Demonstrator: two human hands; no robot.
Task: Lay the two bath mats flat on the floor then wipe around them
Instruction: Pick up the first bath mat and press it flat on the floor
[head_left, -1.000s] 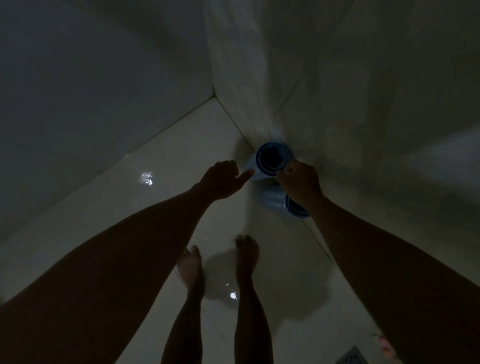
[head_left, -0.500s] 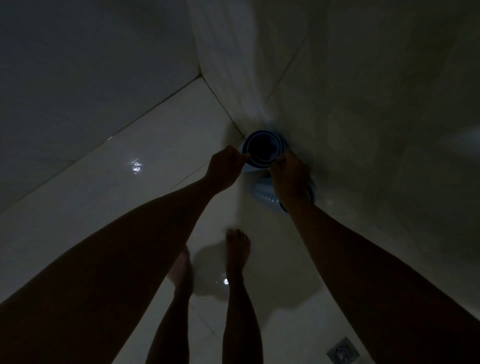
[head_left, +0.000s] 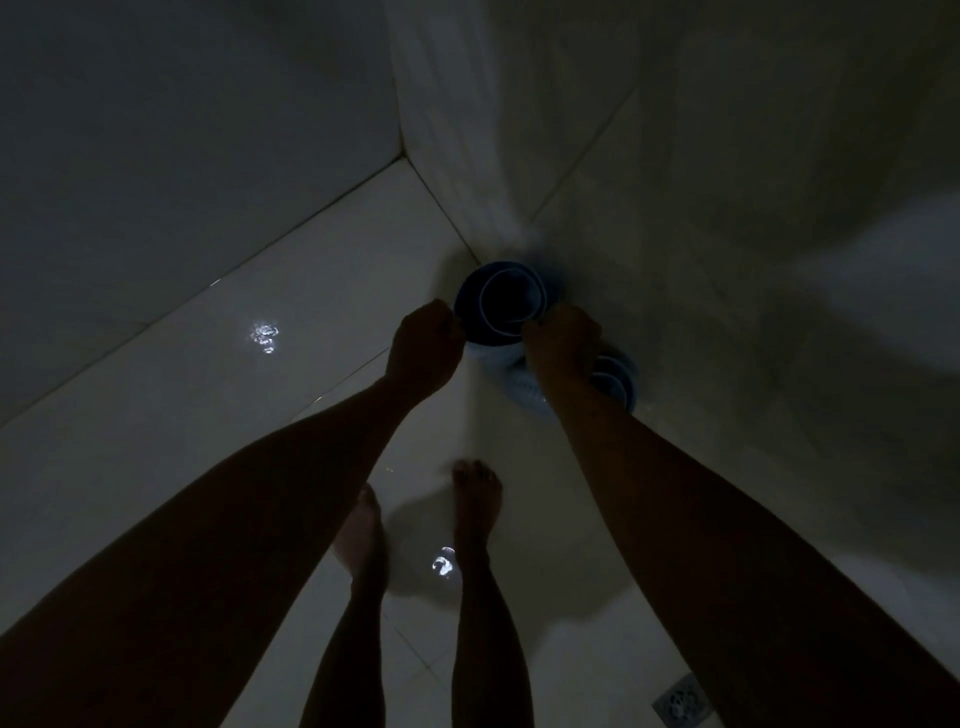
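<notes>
Between my two hands stands the rolled mat (head_left: 501, 299), and that is what the coming move turns on. My left hand (head_left: 423, 345) is closed on the roll's near-left rim, fingers curled tight; my right hand (head_left: 558, 338) is pinched on the near-right rim, so both are clamped on the same open top edge, one to each side. The roll's long axis runs straight down away from my hands to the floor (head_left: 260, 415), so I am looking into its dark hollow core. Neither hand is nearer; they sit level, across the mouth from each other.

Just past my right wrist, lower and to the outside, lies the second mat (head_left: 615, 382), also rolled, partly hidden by my forearm; I cannot tell whether it touches the first. Beyond both, the wall (head_left: 675, 208) meets the floor in a corner, close behind the roll. I judge the roll must come up and toward me before it can unroll flat.
</notes>
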